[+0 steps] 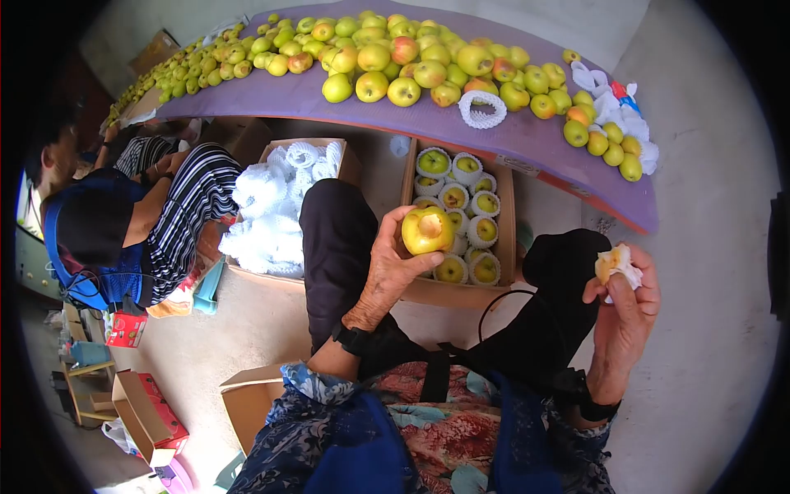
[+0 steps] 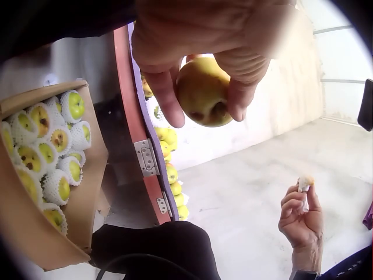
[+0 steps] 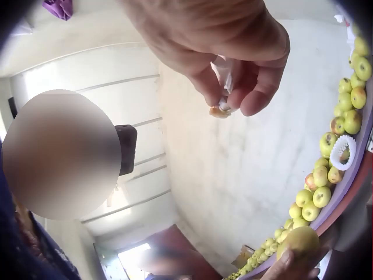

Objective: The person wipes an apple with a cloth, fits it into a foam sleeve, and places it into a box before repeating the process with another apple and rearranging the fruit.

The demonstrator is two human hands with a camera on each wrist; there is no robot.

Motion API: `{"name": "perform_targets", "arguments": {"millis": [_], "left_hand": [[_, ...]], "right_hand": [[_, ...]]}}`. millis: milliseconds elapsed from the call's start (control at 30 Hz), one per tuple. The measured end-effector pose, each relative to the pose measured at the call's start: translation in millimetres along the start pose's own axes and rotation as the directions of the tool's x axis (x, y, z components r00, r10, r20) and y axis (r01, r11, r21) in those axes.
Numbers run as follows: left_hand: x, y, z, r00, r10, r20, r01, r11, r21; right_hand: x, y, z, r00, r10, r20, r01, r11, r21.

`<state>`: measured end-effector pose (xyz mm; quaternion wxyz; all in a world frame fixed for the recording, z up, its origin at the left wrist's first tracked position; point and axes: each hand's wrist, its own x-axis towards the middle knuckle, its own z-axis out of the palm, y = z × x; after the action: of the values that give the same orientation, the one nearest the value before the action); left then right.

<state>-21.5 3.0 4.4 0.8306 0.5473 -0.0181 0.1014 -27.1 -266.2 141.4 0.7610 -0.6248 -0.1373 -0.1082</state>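
Note-taker: Where is the apple sitting?
Me: I'm holding the apple [image 1: 427,231] up before me, between my knees. It's yellow-green, and a hollow in its side is showing pale flesh.
Note-taker: And your hands?
Me: My left hand [image 1: 385,276] is gripping it, fingers and thumb curling round its sides. My right hand [image 1: 621,317] is pinching a small pale yellowish piece [image 1: 607,263] with some crumpled white material [image 1: 632,275], well apart from the apple.
Note-taker: What's lying below?
Me: A cardboard carton [image 1: 511,247] is standing open, holding apples in white foam nets. Left of it, a second box [image 1: 351,167] is brimming with loose white nets [image 1: 267,206].
Note-taker: Farther out?
Me: The purple-topped bench [image 1: 613,196] is running across, carrying a long heap of yellow-green apples [image 1: 411,53], some blushing red. One foam ring [image 1: 482,109] is lying near its front edge; more white nets [image 1: 621,119] are bunching at the right end. Another person [image 1: 103,210] is sitting to my left, striped cloth [image 1: 197,189] covering the legs.
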Motion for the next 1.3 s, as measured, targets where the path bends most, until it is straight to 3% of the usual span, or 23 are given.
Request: {"name": "perform_targets", "arguments": {"millis": [67,167,367,567,700,800,867,967,1000,1200,1300], "left_hand": [[0.0,-3.4,-3.4,1.0,0.018,-0.01,-0.017,0.999,0.028],[0.6,-0.6,-7.3,0.996,-0.091,0.022,0.093,0.985,-0.148],[-0.9,6.8,-8.7,0.98,-0.163,0.114,0.191,0.931,-0.31],[1.0,-0.8,-10.4,0.962,-0.219,0.166,0.263,0.91,-0.32],[0.5,-3.5,-11.9,0.965,-0.242,0.097,0.261,0.919,-0.295],[1.8,-3.0,-20.2,0.949,-0.259,0.18,0.308,0.885,-0.35],[4.3,-5.1,-23.2,0.956,-0.249,0.154,0.289,0.879,-0.379],[8.6,-10.6,-27.6,0.966,-0.254,0.043,0.256,0.923,-0.289],[11.0,-13.8,-33.0,0.963,-0.259,0.067,0.268,0.919,-0.29],[21.0,-15.8,-32.4,0.957,-0.275,0.097,0.29,0.933,-0.216],[25.0,-18.3,-30.5,0.952,-0.294,0.079,0.304,0.937,-0.175]], "right_hand": [[0.7,-15.6,-12.7,0.999,-0.041,0.012,0.043,0.981,-0.19],[6.2,-34.4,-34.7,0.992,-0.124,-0.023,0.104,0.908,-0.406],[4.9,-43.7,-84.8,0.977,-0.15,-0.152,0.031,0.803,-0.595],[-36.4,2.1,-136.7,0.95,0.031,-0.309,-0.204,0.812,-0.547],[-76.5,49.7,-162.8,0.896,0.165,-0.412,-0.347,0.839,-0.419],[-113.4,90.7,-186.0,0.82,0.304,-0.486,-0.492,0.807,-0.326],[-140.1,112.8,-197.4,0.733,0.345,-0.586,-0.622,0.688,-0.373],[-201.9,143.7,-226.1,0.58,0.428,-0.694,-0.752,0.608,-0.254],[-214.2,154.9,-232.9,0.54,0.447,-0.713,-0.784,0.575,-0.233],[-294.2,195.8,-259.2,0.349,0.494,-0.796,-0.883,0.457,-0.104],[-336.6,206.6,-266.1,0.185,0.508,-0.842,-0.874,0.477,0.095]]}}
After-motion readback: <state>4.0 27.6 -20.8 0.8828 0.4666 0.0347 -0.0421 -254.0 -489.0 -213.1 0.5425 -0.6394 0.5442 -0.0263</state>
